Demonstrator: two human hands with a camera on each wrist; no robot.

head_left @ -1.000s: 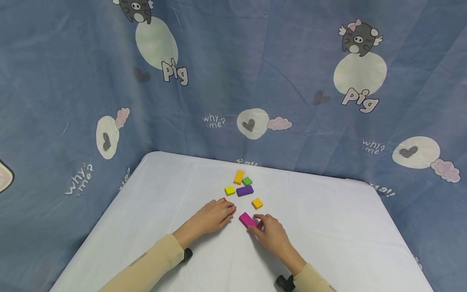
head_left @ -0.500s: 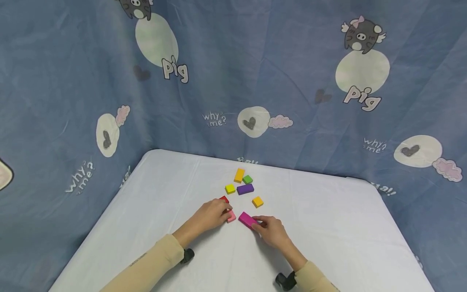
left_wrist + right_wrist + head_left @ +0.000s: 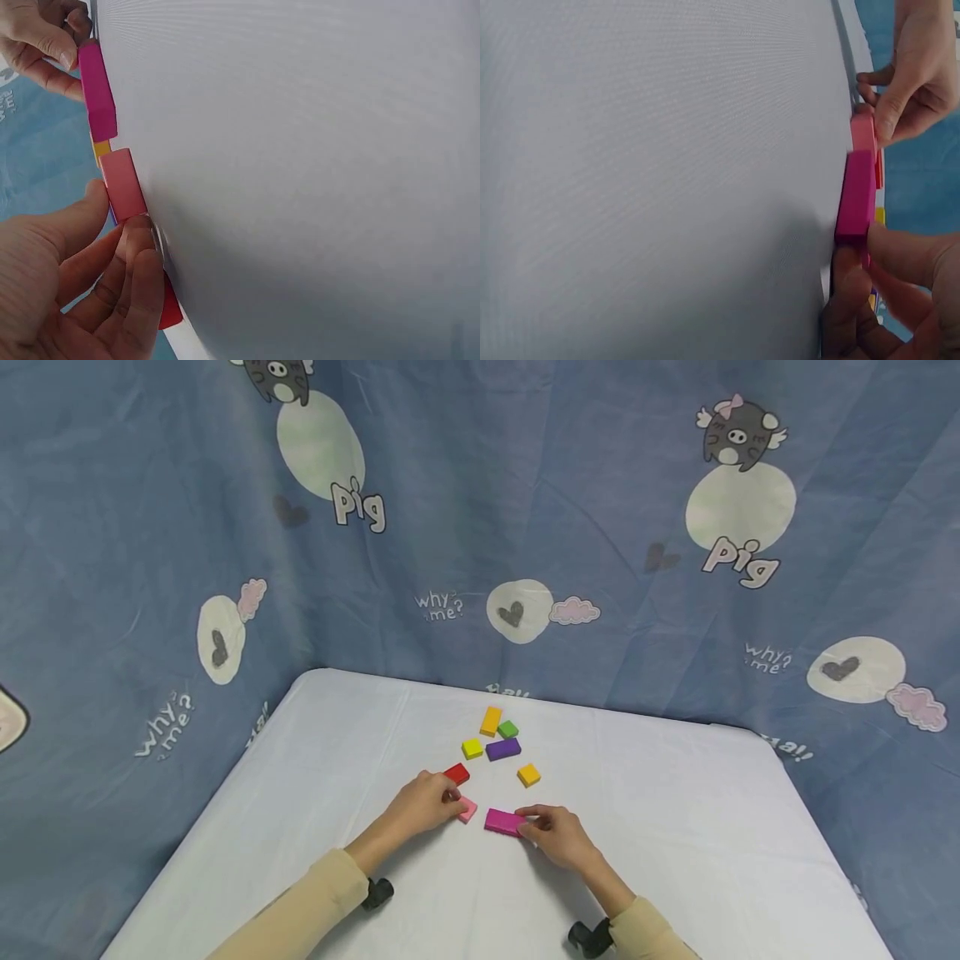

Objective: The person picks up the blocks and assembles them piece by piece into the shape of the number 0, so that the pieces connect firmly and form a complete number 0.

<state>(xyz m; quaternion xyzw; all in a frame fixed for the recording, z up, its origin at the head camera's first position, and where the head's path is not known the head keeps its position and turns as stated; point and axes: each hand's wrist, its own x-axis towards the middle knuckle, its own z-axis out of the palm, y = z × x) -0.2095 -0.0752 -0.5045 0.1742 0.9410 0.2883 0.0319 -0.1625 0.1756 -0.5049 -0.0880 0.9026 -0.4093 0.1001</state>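
Observation:
My left hand [image 3: 424, 803] pinches a small pink block [image 3: 467, 810] between thumb and fingers on the white table. Just behind that hand lies a red block [image 3: 457, 774], partly hidden by it. With thumb and fingers, my right hand [image 3: 557, 835] grips one end of a long magenta block [image 3: 504, 822]. A short gap separates the pink and magenta blocks in the head view. The left wrist view shows the pink block [image 3: 124, 182] at the thumb and fingertips; in the right wrist view the magenta block [image 3: 857, 196] is held likewise.
Farther back on the white tablecloth [image 3: 660, 827] lie a yellow block [image 3: 472, 748], a purple block [image 3: 503, 749], a green block [image 3: 507, 729], a long orange block [image 3: 491, 721] and a small orange block [image 3: 528, 775]. A blue patterned curtain [image 3: 420, 543] hangs behind.
The left hand has drawn back leftward, shifting the pink block slightly left and uncovering the red block. The right hand has turned the magenta block so it lies nearly sideways.

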